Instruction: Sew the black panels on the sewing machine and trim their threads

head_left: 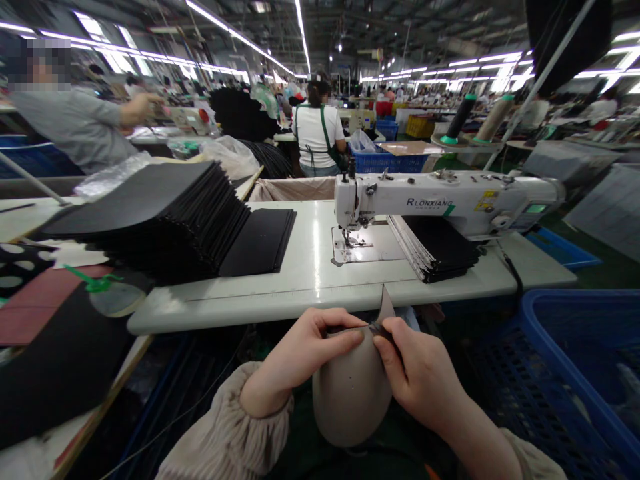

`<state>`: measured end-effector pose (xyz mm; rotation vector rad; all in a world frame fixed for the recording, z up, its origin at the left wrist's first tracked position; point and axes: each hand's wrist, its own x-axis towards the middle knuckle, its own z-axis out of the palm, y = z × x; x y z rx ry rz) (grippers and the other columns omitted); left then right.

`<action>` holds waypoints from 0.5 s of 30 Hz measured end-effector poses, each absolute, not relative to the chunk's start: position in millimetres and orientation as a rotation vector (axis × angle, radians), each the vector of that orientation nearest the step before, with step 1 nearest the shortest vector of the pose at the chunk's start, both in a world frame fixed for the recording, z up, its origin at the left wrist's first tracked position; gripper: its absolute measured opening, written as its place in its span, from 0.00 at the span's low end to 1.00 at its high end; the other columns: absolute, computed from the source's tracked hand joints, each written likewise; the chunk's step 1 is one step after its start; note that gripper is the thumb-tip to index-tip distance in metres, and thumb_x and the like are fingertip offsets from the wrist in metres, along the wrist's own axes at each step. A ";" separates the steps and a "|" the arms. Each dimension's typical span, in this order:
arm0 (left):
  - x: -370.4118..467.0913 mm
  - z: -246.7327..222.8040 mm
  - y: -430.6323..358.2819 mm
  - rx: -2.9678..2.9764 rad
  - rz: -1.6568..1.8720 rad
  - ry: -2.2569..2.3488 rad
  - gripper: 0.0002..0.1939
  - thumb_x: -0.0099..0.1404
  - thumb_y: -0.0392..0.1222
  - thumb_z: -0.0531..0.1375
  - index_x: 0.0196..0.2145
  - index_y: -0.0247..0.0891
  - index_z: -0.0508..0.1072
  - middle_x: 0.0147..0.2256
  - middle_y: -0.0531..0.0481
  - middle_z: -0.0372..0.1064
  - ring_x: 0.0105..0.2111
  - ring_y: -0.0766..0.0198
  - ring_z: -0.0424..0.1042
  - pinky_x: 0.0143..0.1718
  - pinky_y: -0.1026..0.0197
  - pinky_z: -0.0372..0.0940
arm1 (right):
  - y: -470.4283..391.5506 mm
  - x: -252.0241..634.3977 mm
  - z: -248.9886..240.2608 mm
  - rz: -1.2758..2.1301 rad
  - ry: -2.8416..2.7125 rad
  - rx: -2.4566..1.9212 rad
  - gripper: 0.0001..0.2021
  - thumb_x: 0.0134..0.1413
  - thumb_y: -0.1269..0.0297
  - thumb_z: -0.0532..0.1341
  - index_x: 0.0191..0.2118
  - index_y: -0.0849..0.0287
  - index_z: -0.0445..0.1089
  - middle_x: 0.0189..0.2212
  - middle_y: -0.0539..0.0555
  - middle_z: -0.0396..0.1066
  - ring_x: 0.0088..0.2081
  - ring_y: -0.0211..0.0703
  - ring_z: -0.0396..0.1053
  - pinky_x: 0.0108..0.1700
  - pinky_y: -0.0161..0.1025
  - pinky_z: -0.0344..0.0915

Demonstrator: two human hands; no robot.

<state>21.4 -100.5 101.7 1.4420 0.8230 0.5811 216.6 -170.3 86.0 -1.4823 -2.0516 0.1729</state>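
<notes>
A grey-beige sheet of material (351,400) curves down over my lap, just in front of the table edge. My left hand (320,340) pinches its upper edge between thumb and fingers. Close beside it, my right hand (413,360) grips the same edge, and a pointed corner of the piece sticks up past the fingers. The fingertips of both hands nearly meet. Beyond them stands a white sewing machine (425,203), its needle area above a metal plate and apart from the sheet.
Black sheets form a tall stack (170,227) on the white table (315,293) at left. Another black stack (437,250) lies under the machine arm. A blue basket (575,353) stands at right, a green-capped bottle (113,293) at left. Other people (319,130) work farther back.
</notes>
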 end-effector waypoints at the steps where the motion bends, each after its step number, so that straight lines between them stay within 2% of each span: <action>1: 21.5 101.8 -100.6 1.457 0.582 0.823 0.12 0.64 0.46 0.63 0.42 0.38 0.80 0.37 0.50 0.76 0.37 0.61 0.71 0.36 0.64 0.63 | -169.2 217.5 87.9 0.177 -2.074 -1.487 0.09 0.67 0.63 0.49 0.38 0.58 0.63 0.27 0.50 0.68 0.27 0.40 0.67 0.29 0.37 0.52; 9: 19.8 102.4 -101.0 1.577 0.593 0.859 0.11 0.65 0.44 0.61 0.42 0.39 0.80 0.37 0.50 0.75 0.38 0.60 0.71 0.38 0.63 0.63 | -166.9 219.2 91.5 0.092 -2.124 -1.536 0.12 0.66 0.63 0.49 0.32 0.57 0.63 0.24 0.50 0.67 0.24 0.39 0.64 0.28 0.37 0.49; 11: 18.3 102.4 -100.3 1.573 0.586 0.853 0.12 0.65 0.45 0.61 0.43 0.39 0.80 0.37 0.49 0.75 0.38 0.60 0.71 0.38 0.63 0.63 | -164.8 225.5 93.1 0.207 -2.036 -1.529 0.11 0.67 0.62 0.49 0.35 0.57 0.64 0.25 0.49 0.68 0.25 0.38 0.65 0.28 0.36 0.52; 13: 17.1 102.1 -99.2 1.565 0.580 0.847 0.13 0.65 0.45 0.61 0.44 0.39 0.79 0.37 0.49 0.75 0.37 0.60 0.71 0.38 0.63 0.63 | -160.4 233.6 96.5 0.350 -1.919 -1.521 0.10 0.66 0.59 0.51 0.44 0.57 0.65 0.29 0.49 0.70 0.28 0.38 0.68 0.30 0.35 0.57; 15: 16.9 101.6 -97.9 1.585 0.571 0.840 0.12 0.65 0.45 0.61 0.43 0.38 0.79 0.37 0.49 0.75 0.37 0.60 0.71 0.38 0.63 0.63 | -154.7 240.3 100.9 0.483 -1.872 -1.509 0.12 0.65 0.57 0.55 0.49 0.55 0.64 0.34 0.50 0.72 0.33 0.39 0.70 0.34 0.34 0.61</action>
